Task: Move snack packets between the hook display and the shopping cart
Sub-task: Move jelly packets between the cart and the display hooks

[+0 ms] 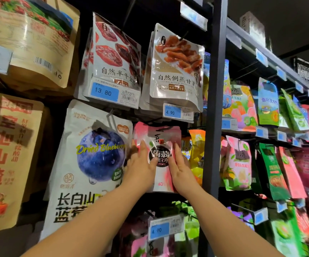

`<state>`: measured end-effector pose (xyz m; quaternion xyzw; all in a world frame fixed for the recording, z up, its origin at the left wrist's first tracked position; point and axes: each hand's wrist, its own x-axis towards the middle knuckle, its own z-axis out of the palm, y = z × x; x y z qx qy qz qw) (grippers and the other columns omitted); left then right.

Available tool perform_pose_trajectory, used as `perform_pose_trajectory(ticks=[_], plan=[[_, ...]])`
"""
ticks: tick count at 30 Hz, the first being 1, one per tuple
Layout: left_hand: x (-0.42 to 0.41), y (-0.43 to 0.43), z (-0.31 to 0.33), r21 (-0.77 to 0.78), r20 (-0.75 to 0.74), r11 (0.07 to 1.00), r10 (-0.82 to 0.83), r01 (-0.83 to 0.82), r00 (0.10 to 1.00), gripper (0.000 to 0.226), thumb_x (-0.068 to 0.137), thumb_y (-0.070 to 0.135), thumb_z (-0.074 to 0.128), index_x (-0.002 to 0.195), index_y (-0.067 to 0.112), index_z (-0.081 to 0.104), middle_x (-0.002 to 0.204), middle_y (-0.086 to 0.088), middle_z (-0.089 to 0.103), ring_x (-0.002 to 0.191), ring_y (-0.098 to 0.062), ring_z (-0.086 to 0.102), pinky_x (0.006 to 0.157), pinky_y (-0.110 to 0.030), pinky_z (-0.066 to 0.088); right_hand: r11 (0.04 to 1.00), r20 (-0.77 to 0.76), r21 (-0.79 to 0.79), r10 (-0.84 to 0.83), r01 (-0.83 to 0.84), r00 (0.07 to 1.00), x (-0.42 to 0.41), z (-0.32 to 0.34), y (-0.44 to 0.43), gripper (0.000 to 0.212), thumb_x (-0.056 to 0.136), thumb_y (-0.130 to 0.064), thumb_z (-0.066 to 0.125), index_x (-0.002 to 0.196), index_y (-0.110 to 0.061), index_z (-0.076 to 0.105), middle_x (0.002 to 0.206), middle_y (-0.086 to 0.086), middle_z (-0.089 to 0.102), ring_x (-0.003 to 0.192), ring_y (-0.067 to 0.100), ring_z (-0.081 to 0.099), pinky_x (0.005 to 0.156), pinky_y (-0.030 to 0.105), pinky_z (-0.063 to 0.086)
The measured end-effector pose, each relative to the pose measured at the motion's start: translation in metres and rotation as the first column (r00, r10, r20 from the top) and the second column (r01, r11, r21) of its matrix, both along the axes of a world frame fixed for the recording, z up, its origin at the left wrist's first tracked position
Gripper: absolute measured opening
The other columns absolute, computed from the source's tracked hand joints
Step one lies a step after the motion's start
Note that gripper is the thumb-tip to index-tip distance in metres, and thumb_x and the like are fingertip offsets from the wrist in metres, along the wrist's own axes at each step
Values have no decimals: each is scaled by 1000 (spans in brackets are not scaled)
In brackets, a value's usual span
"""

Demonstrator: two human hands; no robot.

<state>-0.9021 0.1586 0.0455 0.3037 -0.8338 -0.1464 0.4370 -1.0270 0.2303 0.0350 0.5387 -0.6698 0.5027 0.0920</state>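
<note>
Head view: my left hand point(140, 165) and right hand point(181, 170) lie flat, fingers straight, against the front of a pink snack packet point(160, 142) on the hook display point(215, 93). The packet hangs upright with its long axis vertical and its top edge up. Its face is toward me. It is just right of the dried blueberry bag point(87, 164), below a 4.90 price tag point(172, 112).

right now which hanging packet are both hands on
The pink packet with the dark round label, beside the Dried Blueberry bag; left hand and right hand rest on it.
</note>
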Motion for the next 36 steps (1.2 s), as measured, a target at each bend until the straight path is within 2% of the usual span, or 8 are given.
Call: perform_pose_trajectory(ticks=[3, 8, 14, 17, 23, 27, 31, 36], plan=[[7, 6, -5, -15, -43, 998, -64, 63, 997, 71, 99, 38, 41, 152, 20, -1, 154, -15, 17, 141, -31, 20, 110, -43, 28, 1000, -38, -13, -10, 9, 999, 2, -7, 8, 56, 104, -42, 27, 152, -42, -4, 164, -5, 8, 151, 17, 6, 121, 40, 15], [15, 23, -26, -51, -119, 976, -218, 214, 969, 76, 99, 27, 45, 152, 22, -9, 159, -4, -17, 147, -15, -13, 118, -32, 1, 993, -20, -82, 80, -82, 997, 13, -17, 26, 54, 104, -45, 24, 152, -46, -2, 163, -14, 5, 150, 10, 4, 123, 41, 11], [24, 57, -52, -5, -105, 971, -237, 238, 966, 69, 102, 30, 39, 152, 17, -5, 155, 1, -30, 143, -13, -23, 116, -28, -5, 992, 70, -52, 115, -111, 991, 34, -32, 65, 53, 102, -52, 24, 153, -45, 9, 160, -22, 8, 149, 4, 0, 123, 37, 5], [23, 72, -71, -51, -78, 971, -237, 233, 968, 69, 102, 32, 37, 152, 17, -7, 156, 3, -26, 143, -12, -25, 115, -28, -9, 996, 66, -26, 88, -87, 994, 39, -43, 88, 48, 104, -45, 27, 151, -42, 18, 151, -28, 16, 148, 4, 6, 121, 31, 8], [15, 120, -135, 8, -67, 945, -326, 327, 943, 64, 101, 33, 38, 153, 18, 3, 156, 11, -16, 142, -3, -19, 114, -23, -8, 999, 100, 4, -46, 46, 994, 39, -99, 143, 43, 105, -26, 36, 148, -18, 38, 148, 0, 41, 138, 10, 33, 108, 15, 21], [-6, 167, -207, 159, 83, 892, -439, 423, 895, 62, 101, 33, 39, 153, 18, 7, 160, 3, 1, 147, -10, -3, 113, -18, -2, 990, 165, 87, -124, 111, 978, 31, -164, 194, 28, 104, -23, 42, 129, -19, 53, 120, -1, 58, 109, -9, 50, 95, 4, 32], [-24, 221, -298, 369, 217, 789, -587, 492, 780, 57, 101, 33, 40, 151, 17, 17, 158, 0, 17, 146, -17, 12, 116, -29, 11, 908, 298, 345, -348, 239, 889, 15, -265, 258, 41, 103, -30, 42, 139, -12, 49, 127, 1, 49, 121, 13, 46, 96, 20, 33], [-18, 288, -411, 567, 442, 676, -732, 471, 518, 49, 100, 36, 42, 144, 15, 37, 142, -6, 42, 133, -26, 35, 107, -32, 25, 738, 417, 616, -602, 275, 681, 27, -374, 365, 35, 104, -24, 42, 127, 0, 55, 121, 16, 59, 109, 22, 54, 80, 25, 38]])
